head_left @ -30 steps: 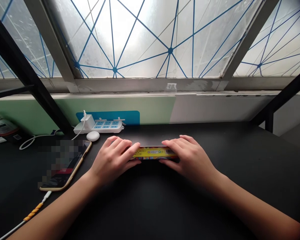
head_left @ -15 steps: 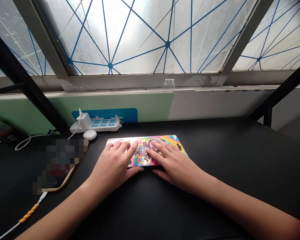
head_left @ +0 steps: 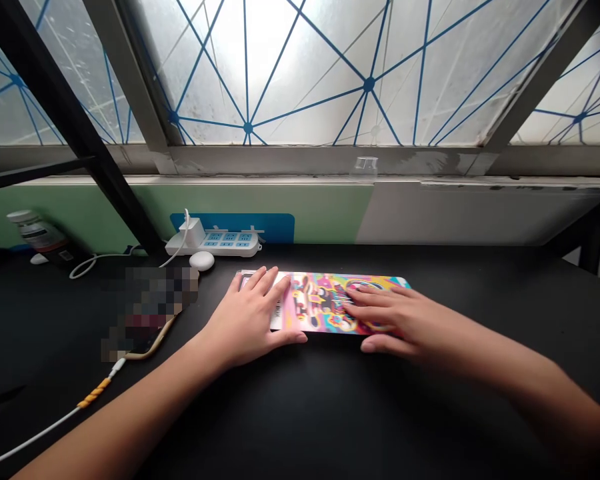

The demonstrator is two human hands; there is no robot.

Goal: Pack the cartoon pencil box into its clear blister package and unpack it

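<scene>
In the head view, a matte black tabletop (head_left: 300, 413) fills the lower half, running back to a wall whose lower band is pale green (head_left: 330, 203) on the left and greyish white (head_left: 445, 217) further right. Above it stands a frosted window (head_left: 305, 60) in a dull metal frame (head_left: 290, 160), its panes crossed by blue lines that meet at dots. A black bar (head_left: 75, 127) slants down at the left. Against the wall sits a white power strip (head_left: 230, 244) with a white adapter (head_left: 193, 233) plugged in, and just in front of it lies a white rounded object (head_left: 202, 261). A bottle with a white cap (head_left: 40, 233) tilts at the far left; nearer is a pixelated device (head_left: 147, 320) with a tan edge, joined to a white cable (head_left: 35, 431). The colourful flat pack (head_left: 320, 303) lies on the tabletop at the centre, beneath both hands: the left hand (head_left: 253, 317) covers its left end, the right hand (head_left: 400, 317) its right part, fingers extended and loosely spread, thumbs along its near edge.
</scene>
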